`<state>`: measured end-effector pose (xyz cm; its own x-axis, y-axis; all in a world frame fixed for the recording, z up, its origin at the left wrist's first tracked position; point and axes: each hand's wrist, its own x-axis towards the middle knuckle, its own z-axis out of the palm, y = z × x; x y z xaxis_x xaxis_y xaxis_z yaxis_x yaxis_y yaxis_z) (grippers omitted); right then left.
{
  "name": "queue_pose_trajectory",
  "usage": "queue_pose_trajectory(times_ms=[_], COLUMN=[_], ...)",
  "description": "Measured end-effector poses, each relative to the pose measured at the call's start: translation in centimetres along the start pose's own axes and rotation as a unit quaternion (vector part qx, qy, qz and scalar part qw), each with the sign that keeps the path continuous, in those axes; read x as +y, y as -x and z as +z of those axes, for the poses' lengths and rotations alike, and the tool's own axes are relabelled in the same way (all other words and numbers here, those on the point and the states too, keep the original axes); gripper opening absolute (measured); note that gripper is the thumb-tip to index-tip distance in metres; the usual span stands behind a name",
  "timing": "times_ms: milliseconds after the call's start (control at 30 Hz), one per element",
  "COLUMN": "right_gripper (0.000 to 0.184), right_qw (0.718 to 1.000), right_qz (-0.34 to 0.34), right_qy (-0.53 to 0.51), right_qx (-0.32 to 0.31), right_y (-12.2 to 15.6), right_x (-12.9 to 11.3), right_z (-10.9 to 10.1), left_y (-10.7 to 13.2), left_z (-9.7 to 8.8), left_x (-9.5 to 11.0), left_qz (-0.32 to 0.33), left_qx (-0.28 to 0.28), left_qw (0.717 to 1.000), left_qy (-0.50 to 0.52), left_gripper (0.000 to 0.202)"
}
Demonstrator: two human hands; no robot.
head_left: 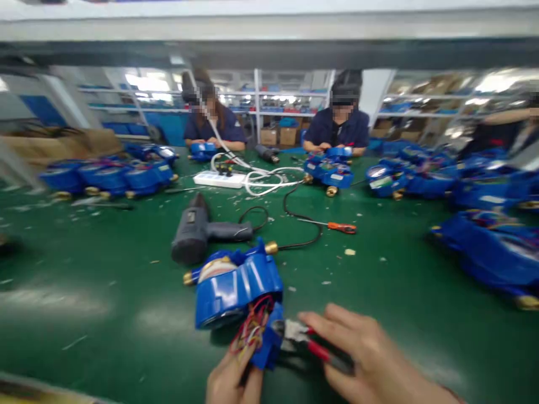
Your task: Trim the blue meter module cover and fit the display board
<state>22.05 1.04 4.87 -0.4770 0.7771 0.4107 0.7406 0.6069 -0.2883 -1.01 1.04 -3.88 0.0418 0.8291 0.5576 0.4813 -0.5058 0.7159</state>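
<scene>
A blue device with brass fittings (238, 283) lies on the green table in front of me, its red, yellow and white wires (255, 325) spilling toward me. My left hand (233, 376) grips a small blue housing (269, 345) attached by those wires. In my right hand (362, 348) are pliers with red and black handles (318, 349). Their metal jaws touch or overlap the right side of the blue housing; motion blur hides whether they bite on anything.
Behind the device lies a grey heat gun (196, 233). Farther back are an orange-handled screwdriver (341, 227), a white power strip (221, 179) and looped cables. More blue devices (492, 252) stand at right and left. Two people (337, 126) work across the table. A shelf edge (269, 28) spans overhead.
</scene>
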Motion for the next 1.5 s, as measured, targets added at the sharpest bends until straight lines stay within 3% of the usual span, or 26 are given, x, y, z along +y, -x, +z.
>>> queue_pose_trajectory(times_ms=[100,267,633,867,1267,1400,1500], right_gripper=[0.045,0.038,0.045,0.043,0.036,0.034,0.033], right_qw=[0.999,1.000,0.997,0.993,0.982,0.982,0.989], right_qz=[0.000,-0.016,-0.012,-0.037,-0.107,-0.109,-0.090], right_qy=[-0.028,0.025,0.071,0.115,0.146,0.141,0.112], right_qx=[0.021,-0.001,-0.013,-0.006,-0.051,-0.067,-0.046], right_y=[0.2,0.0,0.8,0.2,-0.7,-0.8,-0.7], right_x=[0.7,0.3,0.1,-0.5,0.1,0.5,0.6], right_z=[-1.2,-1.6,-0.4,-0.2,-0.6,-0.5,-0.8], left_y=[-0.3,-1.0,-1.0,-1.0,-1.1,-1.1,-1.2], left_z=[-1.2,-0.4,-0.9,-1.0,-1.1,-1.1,-0.9], left_x=[1.2,2.8,3.1,3.3,3.8,3.7,3.8], left_qz=[-0.049,-0.074,-0.122,-0.129,-0.086,-0.092,-0.093], left_qx=[-0.051,-0.043,-0.064,-0.050,-0.041,-0.054,-0.048], left_qw=[0.997,0.996,0.990,0.990,0.995,0.994,0.994], left_qy=[-0.028,-0.022,-0.014,-0.001,-0.021,-0.028,-0.019], left_gripper=[0.034,0.033,0.034,0.033,0.034,0.034,0.035])
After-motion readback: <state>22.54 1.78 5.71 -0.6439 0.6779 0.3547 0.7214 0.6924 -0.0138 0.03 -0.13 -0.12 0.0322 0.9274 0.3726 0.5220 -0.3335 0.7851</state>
